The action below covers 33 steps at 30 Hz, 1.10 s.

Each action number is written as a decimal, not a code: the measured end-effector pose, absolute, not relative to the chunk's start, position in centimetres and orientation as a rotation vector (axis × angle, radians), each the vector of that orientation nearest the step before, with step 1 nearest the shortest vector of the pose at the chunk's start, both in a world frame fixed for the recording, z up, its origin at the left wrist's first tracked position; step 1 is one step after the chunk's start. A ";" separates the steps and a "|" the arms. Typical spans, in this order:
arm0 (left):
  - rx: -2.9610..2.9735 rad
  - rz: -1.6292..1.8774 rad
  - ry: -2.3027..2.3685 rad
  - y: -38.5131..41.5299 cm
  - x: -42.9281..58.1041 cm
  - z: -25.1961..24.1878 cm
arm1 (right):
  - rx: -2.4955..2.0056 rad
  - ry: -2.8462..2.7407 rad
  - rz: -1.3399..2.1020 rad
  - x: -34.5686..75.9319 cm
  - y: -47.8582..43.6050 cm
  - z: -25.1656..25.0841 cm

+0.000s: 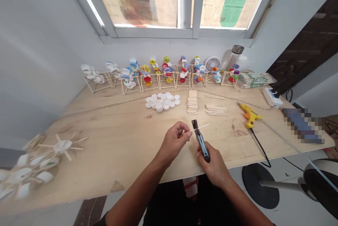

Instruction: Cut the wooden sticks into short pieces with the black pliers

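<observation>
Near the front edge of the table, my left hand (pixel 176 138) pinches a thin pale wooden stick (pixel 202 126) between thumb and fingers. The stick points right and crosses the jaws of a dark hand tool (pixel 201 142). My right hand (pixel 213 164) is wrapped round the tool's handles, with its head pointing away from me. Beyond the hands lie a stack of short sticks (pixel 192 102), another bundle of sticks (pixel 216 110) to its right, and a cluster of white caps (pixel 162 101) to the left.
A yellow glue gun (pixel 249 115) with a black cable lies at right, near a power strip (pixel 272 98). Stick frames with coloured caps (pixel 169 74) line the back, beside a small fan (pixel 212 64) and a bottle (pixel 235 57). Spoked wheels (pixel 62 145) sit at left.
</observation>
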<state>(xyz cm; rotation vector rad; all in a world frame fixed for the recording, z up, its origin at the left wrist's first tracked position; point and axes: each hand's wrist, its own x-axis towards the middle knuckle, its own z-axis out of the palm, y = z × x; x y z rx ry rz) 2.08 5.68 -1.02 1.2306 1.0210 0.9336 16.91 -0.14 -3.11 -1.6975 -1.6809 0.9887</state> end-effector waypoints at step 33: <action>3.171 0.854 1.074 5.8 0.8 -1.5 | -1.720 -1.626 1.074 16.3 -2.9 -0.5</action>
